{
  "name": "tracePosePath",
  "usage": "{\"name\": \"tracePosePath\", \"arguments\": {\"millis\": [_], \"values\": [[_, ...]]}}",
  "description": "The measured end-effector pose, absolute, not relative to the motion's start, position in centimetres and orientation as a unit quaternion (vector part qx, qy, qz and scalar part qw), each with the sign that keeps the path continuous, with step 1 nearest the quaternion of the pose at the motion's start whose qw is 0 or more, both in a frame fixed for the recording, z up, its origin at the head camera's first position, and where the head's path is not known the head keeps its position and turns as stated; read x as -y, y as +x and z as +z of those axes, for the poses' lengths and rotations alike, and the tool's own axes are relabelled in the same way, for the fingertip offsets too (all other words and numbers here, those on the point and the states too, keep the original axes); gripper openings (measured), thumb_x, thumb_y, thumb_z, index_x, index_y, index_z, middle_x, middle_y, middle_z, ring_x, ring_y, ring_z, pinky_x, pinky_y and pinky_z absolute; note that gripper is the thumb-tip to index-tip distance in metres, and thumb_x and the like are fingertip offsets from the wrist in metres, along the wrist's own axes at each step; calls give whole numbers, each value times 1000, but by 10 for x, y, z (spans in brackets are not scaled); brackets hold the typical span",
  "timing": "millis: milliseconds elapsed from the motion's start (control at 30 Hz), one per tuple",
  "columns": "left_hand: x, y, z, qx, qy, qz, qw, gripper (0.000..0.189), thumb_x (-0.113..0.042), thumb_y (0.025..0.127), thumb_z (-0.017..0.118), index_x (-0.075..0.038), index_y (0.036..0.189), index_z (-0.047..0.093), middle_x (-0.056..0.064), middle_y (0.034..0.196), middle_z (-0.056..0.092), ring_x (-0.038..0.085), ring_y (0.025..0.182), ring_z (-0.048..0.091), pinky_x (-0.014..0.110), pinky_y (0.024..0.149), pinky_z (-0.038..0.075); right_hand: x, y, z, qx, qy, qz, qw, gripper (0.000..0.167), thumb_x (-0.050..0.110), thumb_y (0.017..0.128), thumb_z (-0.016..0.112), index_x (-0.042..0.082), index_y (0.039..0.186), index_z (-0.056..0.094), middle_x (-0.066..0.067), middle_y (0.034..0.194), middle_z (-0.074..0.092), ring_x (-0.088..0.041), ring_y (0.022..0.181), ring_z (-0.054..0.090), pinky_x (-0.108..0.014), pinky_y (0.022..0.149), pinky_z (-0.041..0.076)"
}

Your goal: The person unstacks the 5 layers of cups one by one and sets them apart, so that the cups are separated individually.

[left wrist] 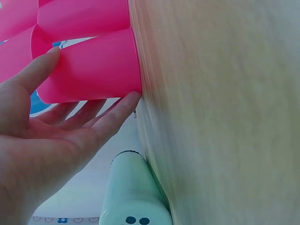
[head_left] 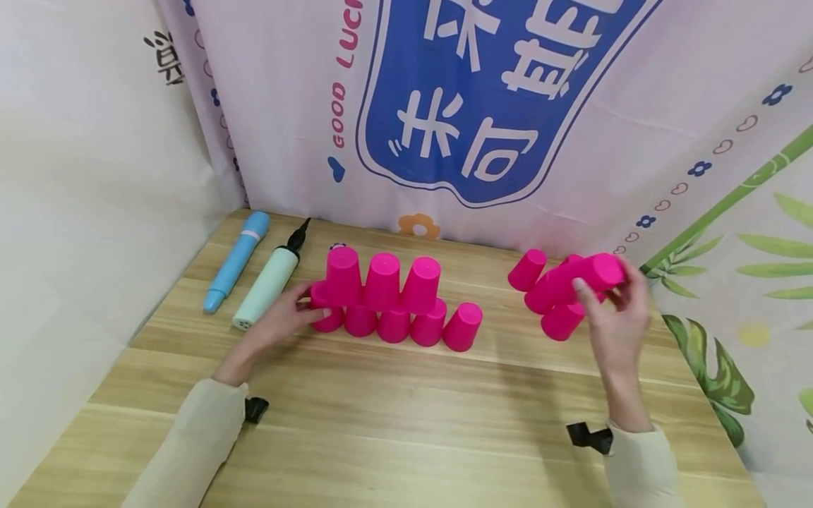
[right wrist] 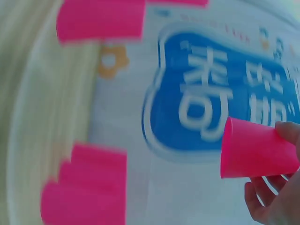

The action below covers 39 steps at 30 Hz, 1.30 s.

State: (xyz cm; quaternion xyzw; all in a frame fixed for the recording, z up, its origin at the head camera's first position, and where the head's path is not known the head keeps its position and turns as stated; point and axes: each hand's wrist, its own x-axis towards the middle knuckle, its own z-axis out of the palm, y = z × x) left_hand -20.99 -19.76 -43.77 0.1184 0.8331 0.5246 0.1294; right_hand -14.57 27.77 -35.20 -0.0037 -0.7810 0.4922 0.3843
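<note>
Upside-down pink plastic cups stand stacked in the middle of the table. The upper row has three, one of them a cup [head_left: 383, 281], above a longer lower row. My left hand [head_left: 288, 310] holds the leftmost lower cup [left wrist: 96, 68], thumb on one side and fingers along the other. On the right, my right hand [head_left: 616, 324] grips another pink cup [right wrist: 258, 150] by its base end, raised and tilted, rim toward the table. Beneath and beside it are more pink cups [head_left: 562, 321], partly hidden by the held cup and hand.
Left of the stack lie a pale green hand pump [head_left: 267, 286] with a black nozzle and a blue tube-shaped pump [head_left: 236, 261]. A printed cloth [head_left: 286, 106] hangs behind the wooden table [head_left: 394, 416]. The cup row's right end is a single cup [head_left: 464, 327] with none above it.
</note>
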Motion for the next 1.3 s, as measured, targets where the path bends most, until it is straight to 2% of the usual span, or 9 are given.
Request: {"name": "tracePosePath", "arguments": {"millis": [167, 300, 400, 500, 633, 733, 933, 1300], "values": [[199, -212, -437, -833, 120, 524, 129, 65, -20, 93, 64, 0, 146, 32, 24, 147, 35, 45, 131, 38, 54, 105, 37, -323, -150, -354, 761, -75, 469, 443, 59, 8, 81, 77, 17, 135, 53, -1, 126, 57, -16, 111, 55, -22, 89, 49], [199, -213, -438, -834, 123, 523, 129, 66, -21, 93, 64, 0, 146, 32, 24, 147, 35, 45, 131, 38, 54, 105, 37, -352, -155, -373, 749, -153, 464, 448, 58, 10, 82, 76, 19, 134, 53, 2, 127, 56, -12, 111, 53, -22, 88, 46], [199, -214, -438, -833, 124, 524, 128, 65, -20, 93, 64, 1, 146, 32, 24, 147, 35, 45, 130, 39, 54, 105, 38, -368, -158, -393, 747, -208, 465, 426, 56, 12, 83, 74, 20, 134, 52, 3, 123, 56, -9, 108, 52, -21, 86, 46], [199, -213, -438, -832, 124, 525, 128, 64, -19, 94, 63, 1, 146, 32, 25, 147, 35, 45, 131, 38, 54, 105, 38, -378, -162, -412, 766, -245, 455, 382, 58, 14, 84, 74, 17, 137, 49, 0, 124, 54, -12, 108, 52, -22, 89, 47], [199, -211, -436, -829, 122, 529, 132, 65, -18, 94, 63, 2, 146, 30, 25, 147, 35, 46, 131, 38, 54, 105, 38, -386, -167, -429, 804, -263, 432, 313, 64, 18, 86, 72, 11, 142, 42, -12, 134, 52, -25, 118, 51, -31, 99, 45], [199, -209, -436, -830, 117, 529, 135, 65, -19, 94, 63, 1, 147, 30, 25, 147, 34, 47, 131, 37, 55, 105, 37, -388, -170, -436, 820, -261, 424, 282, 66, 18, 87, 70, 8, 143, 38, -16, 139, 49, -33, 122, 50, -37, 104, 41], [198, -207, -436, -836, 113, 519, 139, 66, -20, 95, 62, 1, 148, 28, 25, 148, 33, 47, 131, 36, 56, 105, 37, -390, -172, -441, 838, -246, 411, 261, 63, 15, 88, 69, 3, 142, 39, -19, 138, 49, -36, 120, 50, -42, 103, 41], [197, -207, -436, -840, 116, 512, 139, 67, -21, 95, 62, 0, 148, 28, 25, 148, 33, 47, 131, 37, 55, 105, 38, -395, -174, -450, 849, -254, 393, 247, 64, 17, 88, 68, 2, 143, 38, -22, 137, 49, -37, 117, 50, -42, 99, 42]]}}
